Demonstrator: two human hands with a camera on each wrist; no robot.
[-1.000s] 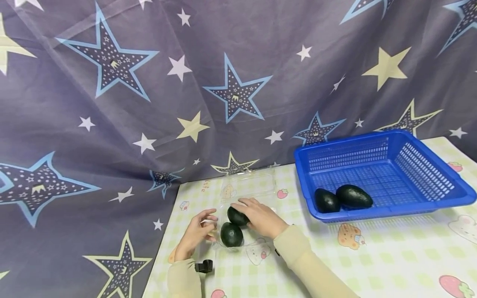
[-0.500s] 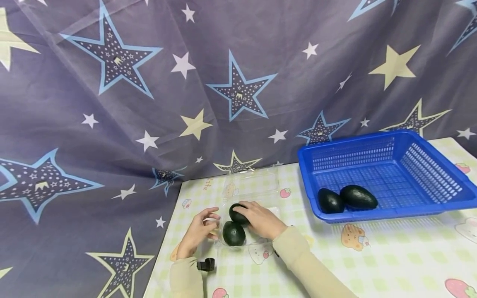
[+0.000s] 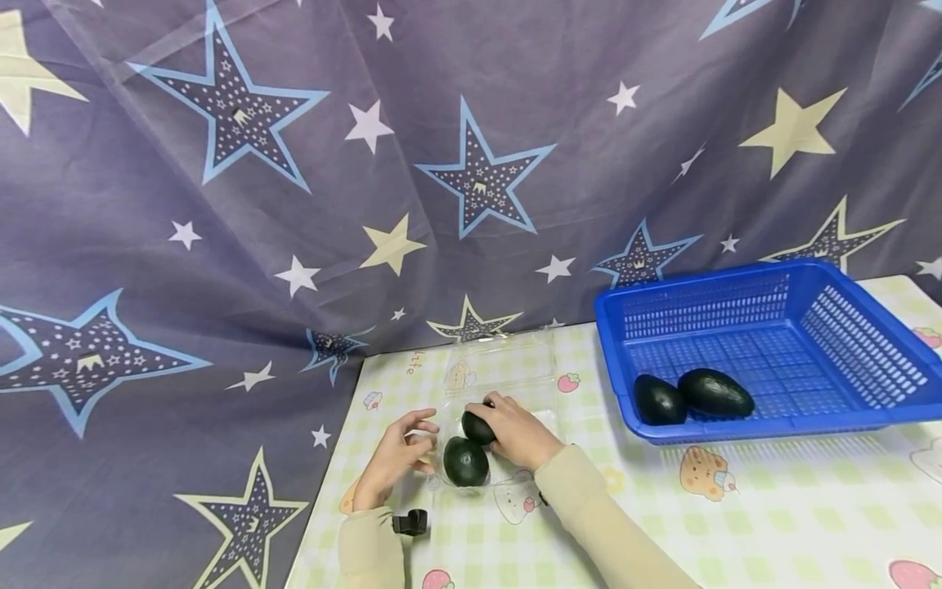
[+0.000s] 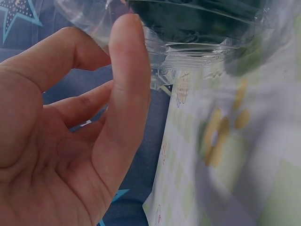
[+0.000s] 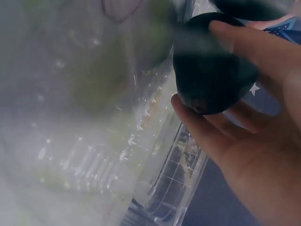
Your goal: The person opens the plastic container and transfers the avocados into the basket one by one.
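Evidently, the relation that counts is between the far avocado (image 3: 477,429) and its near neighbour inside the clear plastic box (image 3: 504,473). The right hand (image 3: 521,435) reaches in from the right and grips the far avocado, its thumb and fingers curved around opposite sides; this hand is thus the nearer one. The far avocado lies to the left of the right palm, its long axis partly covered by the fingers and not safely read. The near avocado (image 3: 466,463) sits just on the near side and slightly left, the pair appearing to touch, with bare box floor to the right. The left hand (image 3: 396,458) stands left of the box, fingers loosely bent and seemingly holding nothing; whether a fingertip touches the plastic is unclear. Any shift of the gripped avocado would probably have to favour the far or right side, since the near avocado blocks the near side. Well apart to the right, the blue basket (image 3: 780,427) holds two more avocados (image 3: 715,393).
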